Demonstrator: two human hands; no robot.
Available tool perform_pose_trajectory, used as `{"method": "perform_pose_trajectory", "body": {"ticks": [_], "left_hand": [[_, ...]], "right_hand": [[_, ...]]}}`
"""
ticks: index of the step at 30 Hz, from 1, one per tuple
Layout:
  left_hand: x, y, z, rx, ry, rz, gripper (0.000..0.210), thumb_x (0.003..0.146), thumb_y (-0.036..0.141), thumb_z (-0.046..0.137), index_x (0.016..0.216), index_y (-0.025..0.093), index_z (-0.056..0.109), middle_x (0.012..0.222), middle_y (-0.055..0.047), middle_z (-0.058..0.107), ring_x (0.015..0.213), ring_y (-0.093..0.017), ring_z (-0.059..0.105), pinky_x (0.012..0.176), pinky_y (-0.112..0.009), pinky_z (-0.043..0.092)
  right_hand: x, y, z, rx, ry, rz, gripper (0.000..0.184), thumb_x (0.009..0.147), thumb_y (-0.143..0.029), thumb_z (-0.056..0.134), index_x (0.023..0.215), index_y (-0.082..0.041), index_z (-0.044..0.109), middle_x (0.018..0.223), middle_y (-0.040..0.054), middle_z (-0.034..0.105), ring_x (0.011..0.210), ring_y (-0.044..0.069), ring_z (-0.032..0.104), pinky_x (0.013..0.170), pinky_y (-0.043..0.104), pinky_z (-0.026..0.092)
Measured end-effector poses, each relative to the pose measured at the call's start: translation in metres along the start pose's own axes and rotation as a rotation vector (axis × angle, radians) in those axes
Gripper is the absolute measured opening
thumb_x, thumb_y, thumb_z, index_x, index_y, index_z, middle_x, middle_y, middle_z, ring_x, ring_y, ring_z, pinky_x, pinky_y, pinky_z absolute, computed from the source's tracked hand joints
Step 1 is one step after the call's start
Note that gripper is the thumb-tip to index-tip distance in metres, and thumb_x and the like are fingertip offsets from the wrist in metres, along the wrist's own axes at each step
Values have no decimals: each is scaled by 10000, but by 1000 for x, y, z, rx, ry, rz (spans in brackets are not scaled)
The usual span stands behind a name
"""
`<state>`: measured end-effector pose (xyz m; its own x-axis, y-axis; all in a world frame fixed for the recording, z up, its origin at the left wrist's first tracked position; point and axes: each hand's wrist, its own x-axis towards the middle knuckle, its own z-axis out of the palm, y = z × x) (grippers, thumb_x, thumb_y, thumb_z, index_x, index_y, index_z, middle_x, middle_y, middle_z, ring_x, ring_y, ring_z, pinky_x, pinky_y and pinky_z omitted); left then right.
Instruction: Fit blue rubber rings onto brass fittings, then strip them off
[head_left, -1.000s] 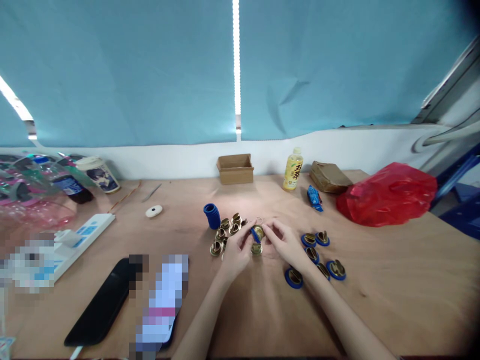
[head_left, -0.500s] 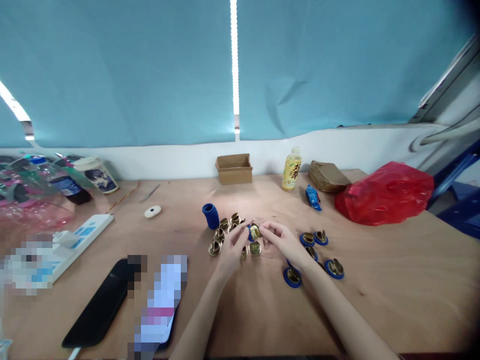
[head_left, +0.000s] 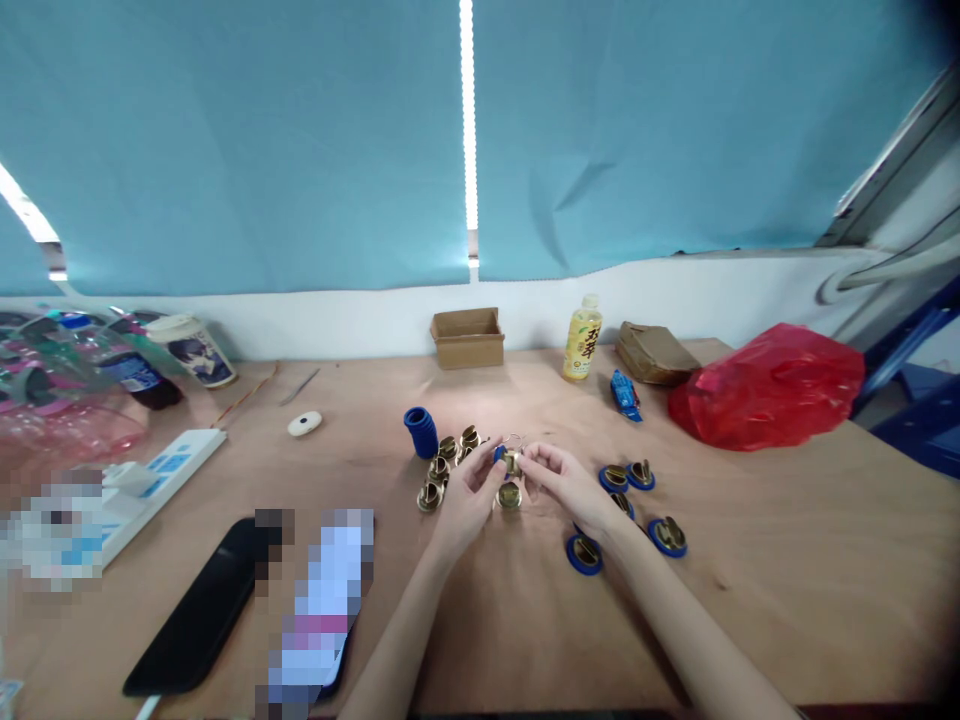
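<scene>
In the middle of the table, both hands pinch one round brass-coloured metal fitting (head_left: 513, 462) with a blue ring on its left edge. My left hand (head_left: 466, 502) is closed on its left side, thumb in front. From the right, the fingertips of my right hand (head_left: 568, 488) grip it; a thin wire loop (head_left: 514, 438) shows just above. Several bare brass fittings (head_left: 430, 496) lie beside and behind my left hand, partly hidden by it. A stack of blue rings (head_left: 421, 433) stands behind them. Right of my right hand are several fittings with blue rings (head_left: 667, 537).
A small cardboard box (head_left: 469, 345), a drink bottle (head_left: 583, 340), a blue wrapper (head_left: 625, 396) and a red plastic bag (head_left: 772, 390) line the back. Two phones, one a black phone (head_left: 202, 610), and a white power strip (head_left: 165, 480) lie at left.
The held fitting has turned a little between my fingers, its blue ring now edge-on at the left. My left thumb has shifted slightly right; the things on the table look the same.
</scene>
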<state>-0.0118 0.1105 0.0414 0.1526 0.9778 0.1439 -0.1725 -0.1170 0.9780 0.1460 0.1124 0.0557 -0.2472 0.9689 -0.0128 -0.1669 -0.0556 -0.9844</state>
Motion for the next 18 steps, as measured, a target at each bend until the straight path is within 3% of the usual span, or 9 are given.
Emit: {"method": "perform_pose_trajectory", "body": {"ticks": [6, 12, 18], "left_hand": [[3, -8, -2, 15, 48, 26, 440, 789, 301, 717, 1197, 172, 617, 1203, -124, 695, 1126, -239, 652, 1002, -398, 502], [7, -11, -14, 162, 292, 78, 348, 795, 331, 709, 1102, 172, 670, 1103, -112, 726, 1008, -227, 691, 920, -373, 539], [14, 4, -39, 532, 521, 230, 385, 820, 401, 671, 1154, 211, 654, 1186, -94, 664, 1028, -227, 665, 929, -365, 518]], "right_hand": [[1, 3, 0, 40, 44, -8, 443, 690, -570, 761, 694, -198, 520, 615, -51, 498, 548, 103, 447, 552, 247, 366], [2, 1, -4, 44, 134, -39, 445, 680, -569, 767, 700, -200, 517, 605, -56, 494, 523, 97, 434, 536, 245, 340], [1, 1, -4, 20, 124, -25, 458, 662, -578, 773, 689, -203, 511, 587, -64, 479, 513, 98, 441, 521, 243, 337]]}}
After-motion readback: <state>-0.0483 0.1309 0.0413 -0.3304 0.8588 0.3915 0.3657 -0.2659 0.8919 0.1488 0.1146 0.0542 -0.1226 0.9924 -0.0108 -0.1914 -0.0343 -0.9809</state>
